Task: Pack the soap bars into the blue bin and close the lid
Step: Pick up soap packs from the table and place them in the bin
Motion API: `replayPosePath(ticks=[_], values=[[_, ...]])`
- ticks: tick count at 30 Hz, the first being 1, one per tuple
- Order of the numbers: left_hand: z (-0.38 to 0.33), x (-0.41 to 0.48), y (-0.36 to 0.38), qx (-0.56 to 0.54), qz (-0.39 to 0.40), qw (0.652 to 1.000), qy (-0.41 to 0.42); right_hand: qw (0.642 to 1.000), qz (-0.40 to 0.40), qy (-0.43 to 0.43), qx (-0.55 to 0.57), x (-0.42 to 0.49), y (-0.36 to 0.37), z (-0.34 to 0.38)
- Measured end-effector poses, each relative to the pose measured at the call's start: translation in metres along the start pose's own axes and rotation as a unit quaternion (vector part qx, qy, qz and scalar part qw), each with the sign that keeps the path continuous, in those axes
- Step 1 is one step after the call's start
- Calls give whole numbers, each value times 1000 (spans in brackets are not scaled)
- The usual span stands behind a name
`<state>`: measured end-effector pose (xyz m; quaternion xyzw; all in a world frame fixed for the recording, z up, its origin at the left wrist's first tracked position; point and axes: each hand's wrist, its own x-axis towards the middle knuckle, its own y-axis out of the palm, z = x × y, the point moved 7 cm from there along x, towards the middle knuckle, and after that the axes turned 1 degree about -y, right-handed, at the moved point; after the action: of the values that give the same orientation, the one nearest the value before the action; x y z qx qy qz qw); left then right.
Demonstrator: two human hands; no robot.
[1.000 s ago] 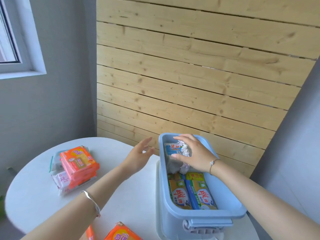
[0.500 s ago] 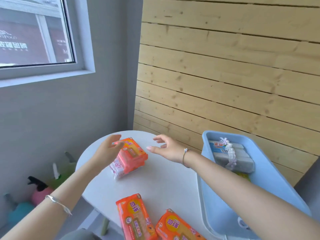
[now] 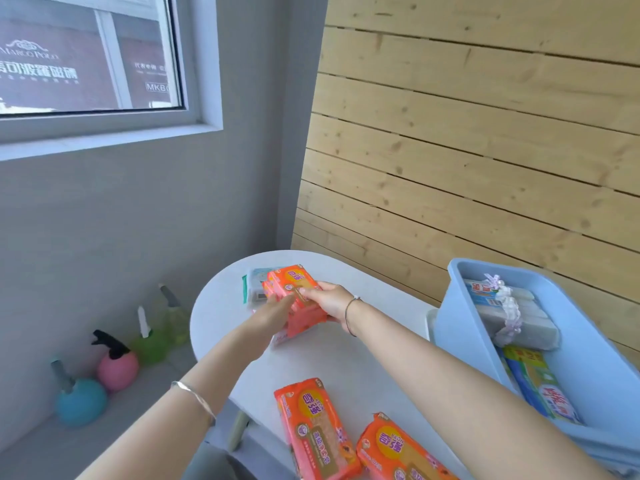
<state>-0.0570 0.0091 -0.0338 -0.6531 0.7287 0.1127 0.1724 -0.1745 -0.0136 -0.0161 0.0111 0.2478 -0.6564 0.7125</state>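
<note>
Pine planks line the wall behind a round white table (image 3: 346, 362), with a grey wall and a window (image 3: 86, 53) to the left. Both hands meet at the far side of the table on a stack of orange soap packs (image 3: 294, 299) — the left hand (image 3: 273, 315) presses against its near-left side, the right hand (image 3: 329, 301) curls over its top and right side, so the stack is gripped between them. Two more orange packs (image 3: 315, 431) lie at the near edge. At the right stands the blue bin (image 3: 588, 368), open, already holding wrapped bars (image 3: 512, 317) — spray bottles (image 3: 114, 362) sit on the floor
</note>
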Motion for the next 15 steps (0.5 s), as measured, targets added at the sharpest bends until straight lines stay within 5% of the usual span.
replayPosePath(ticks=[5, 15], values=[[2, 0, 10, 0, -15, 1000, 26, 996, -23, -7, 86, -1, 4, -12], [-61, -36, 11, -90, -48, 973, 205, 970, -20, -69, 231, -36, -29, 19]])
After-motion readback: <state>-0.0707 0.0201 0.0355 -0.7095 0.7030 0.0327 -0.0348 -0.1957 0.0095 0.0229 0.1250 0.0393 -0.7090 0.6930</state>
